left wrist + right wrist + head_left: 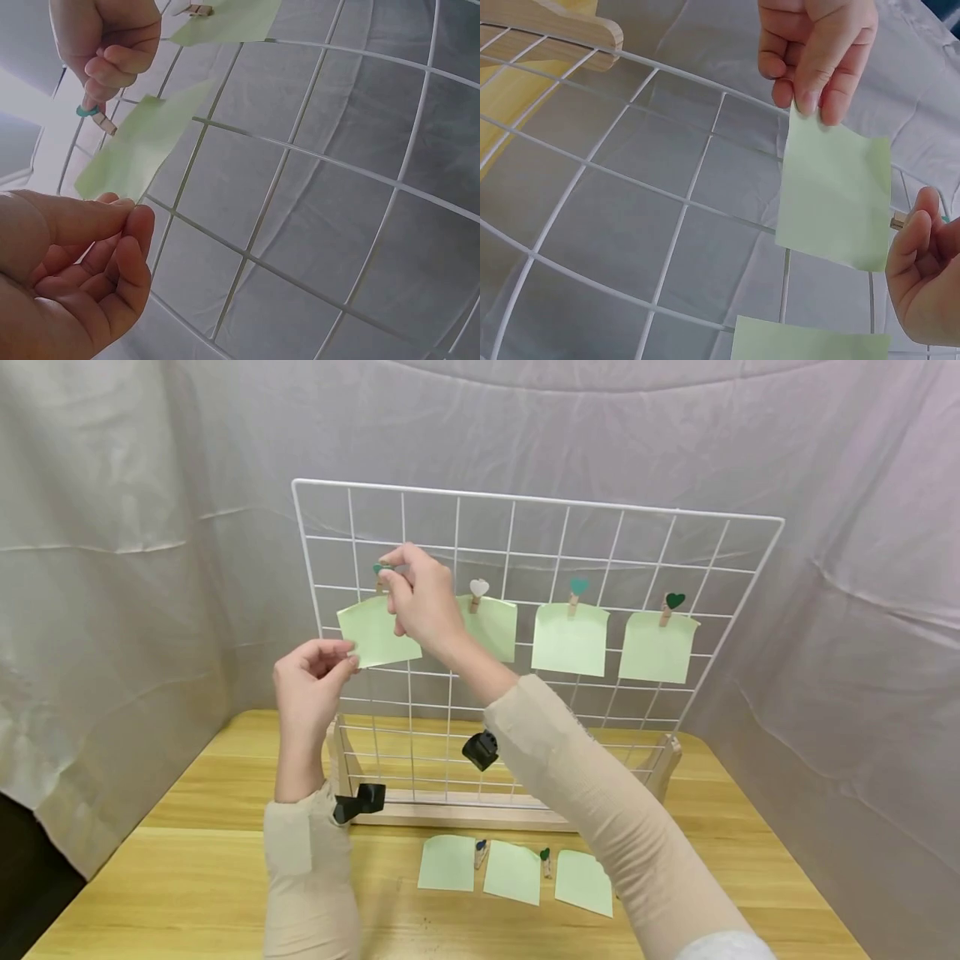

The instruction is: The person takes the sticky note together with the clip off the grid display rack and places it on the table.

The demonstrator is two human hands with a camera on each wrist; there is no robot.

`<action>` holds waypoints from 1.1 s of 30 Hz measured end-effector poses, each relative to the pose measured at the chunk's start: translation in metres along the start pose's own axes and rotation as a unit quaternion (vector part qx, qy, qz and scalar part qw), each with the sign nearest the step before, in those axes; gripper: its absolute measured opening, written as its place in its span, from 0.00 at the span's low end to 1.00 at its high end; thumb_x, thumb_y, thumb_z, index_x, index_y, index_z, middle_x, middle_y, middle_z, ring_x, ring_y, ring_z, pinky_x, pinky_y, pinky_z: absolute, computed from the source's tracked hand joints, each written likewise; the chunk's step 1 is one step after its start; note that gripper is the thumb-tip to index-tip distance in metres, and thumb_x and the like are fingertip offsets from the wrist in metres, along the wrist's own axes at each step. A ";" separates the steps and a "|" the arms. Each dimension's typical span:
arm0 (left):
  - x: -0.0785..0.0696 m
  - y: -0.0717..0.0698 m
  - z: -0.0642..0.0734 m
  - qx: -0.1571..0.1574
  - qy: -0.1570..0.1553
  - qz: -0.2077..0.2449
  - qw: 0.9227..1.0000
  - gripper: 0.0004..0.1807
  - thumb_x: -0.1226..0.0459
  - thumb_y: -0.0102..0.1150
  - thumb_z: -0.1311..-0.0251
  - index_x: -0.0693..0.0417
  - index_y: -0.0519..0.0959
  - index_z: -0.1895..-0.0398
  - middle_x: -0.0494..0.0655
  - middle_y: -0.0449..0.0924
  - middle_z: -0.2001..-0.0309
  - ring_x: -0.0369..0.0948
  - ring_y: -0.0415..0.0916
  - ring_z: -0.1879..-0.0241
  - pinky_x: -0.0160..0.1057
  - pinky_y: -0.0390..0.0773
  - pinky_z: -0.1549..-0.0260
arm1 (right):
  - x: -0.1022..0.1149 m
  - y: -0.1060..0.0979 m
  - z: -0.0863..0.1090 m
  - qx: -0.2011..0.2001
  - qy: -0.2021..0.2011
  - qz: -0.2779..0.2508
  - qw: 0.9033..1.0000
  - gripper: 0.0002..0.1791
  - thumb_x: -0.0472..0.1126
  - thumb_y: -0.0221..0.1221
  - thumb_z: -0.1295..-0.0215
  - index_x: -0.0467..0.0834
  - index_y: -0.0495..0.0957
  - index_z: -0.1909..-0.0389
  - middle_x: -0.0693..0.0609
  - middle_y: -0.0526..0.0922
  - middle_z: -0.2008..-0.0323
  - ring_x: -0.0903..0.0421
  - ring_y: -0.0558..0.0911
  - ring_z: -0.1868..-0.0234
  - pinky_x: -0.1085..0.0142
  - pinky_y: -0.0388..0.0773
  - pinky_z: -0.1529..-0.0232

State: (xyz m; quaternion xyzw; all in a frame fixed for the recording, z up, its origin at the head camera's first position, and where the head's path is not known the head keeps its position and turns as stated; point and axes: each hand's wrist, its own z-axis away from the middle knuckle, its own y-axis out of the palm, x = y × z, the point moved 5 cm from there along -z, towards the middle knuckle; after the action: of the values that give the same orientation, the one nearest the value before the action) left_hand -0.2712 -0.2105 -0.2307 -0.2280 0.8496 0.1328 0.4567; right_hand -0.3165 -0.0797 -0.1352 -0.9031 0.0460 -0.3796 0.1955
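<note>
A pale green paper note (375, 635) hangs at the left of a white wire grid panel (540, 500). My left hand (307, 685) pinches the note's lower left corner between thumb and fingertips. Above it, my right hand (427, 602) pinches a small wooden clothespin (105, 124) with a teal heart (86, 111). In the left wrist view, the clothespin's tip lies right at the note's top edge. From the right wrist view the note (832, 195) appears nearly flat in front of the wires, with the clothespin (898, 220) mostly hidden behind the right fingers.
Three more green notes hang in a row, under a white heart clip (478, 589), a teal one (577, 589) and a dark green one (672, 603). Loose notes (512, 871) and heart clothespins (546, 862) lie on the wooden table (187, 877) before the grid's wooden base (450, 814).
</note>
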 end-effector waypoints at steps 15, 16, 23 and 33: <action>0.003 -0.004 0.015 0.014 -0.021 -0.006 1.000 0.05 0.74 0.58 0.48 0.70 0.78 0.68 0.40 0.75 0.78 0.34 0.70 0.78 0.25 0.68 0.80 | -0.010 -0.013 0.022 0.050 0.018 -0.032 0.998 0.13 0.35 0.52 0.37 0.37 0.74 0.52 0.45 0.79 0.75 0.54 0.72 0.90 0.67 0.70 0.88; 0.004 -0.004 0.016 0.014 -0.021 -0.007 1.000 0.05 0.74 0.58 0.48 0.70 0.78 0.68 0.40 0.75 0.78 0.34 0.70 0.78 0.25 0.69 0.80 | -0.011 -0.014 0.024 0.053 0.017 -0.030 0.998 0.13 0.35 0.52 0.37 0.38 0.75 0.52 0.45 0.79 0.72 0.54 0.72 0.90 0.67 0.69 0.88; 0.010 -0.004 0.022 0.024 -0.033 -0.017 0.999 0.06 0.74 0.58 0.47 0.68 0.78 0.66 0.42 0.75 0.75 0.35 0.71 0.77 0.25 0.72 0.76 | -0.019 -0.016 0.039 0.067 0.025 -0.033 0.997 0.16 0.34 0.52 0.37 0.36 0.74 0.49 0.43 0.78 0.79 0.45 0.73 0.86 0.71 0.65 0.89; 0.016 -0.002 0.030 0.034 -0.033 -0.016 0.999 0.05 0.75 0.57 0.48 0.69 0.78 0.67 0.43 0.77 0.75 0.34 0.71 0.77 0.26 0.72 0.75 | -0.036 -0.015 0.053 0.058 0.030 -0.054 0.996 0.15 0.31 0.53 0.39 0.31 0.74 0.52 0.43 0.76 0.86 0.49 0.73 0.88 0.68 0.70 0.87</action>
State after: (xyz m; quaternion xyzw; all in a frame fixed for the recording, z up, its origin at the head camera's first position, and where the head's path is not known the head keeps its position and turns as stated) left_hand -0.2566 -0.2030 -0.2605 -0.2213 0.8343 0.1041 0.4941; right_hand -0.3053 -0.0402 -0.1870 -0.8795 -0.0192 -0.4186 0.2257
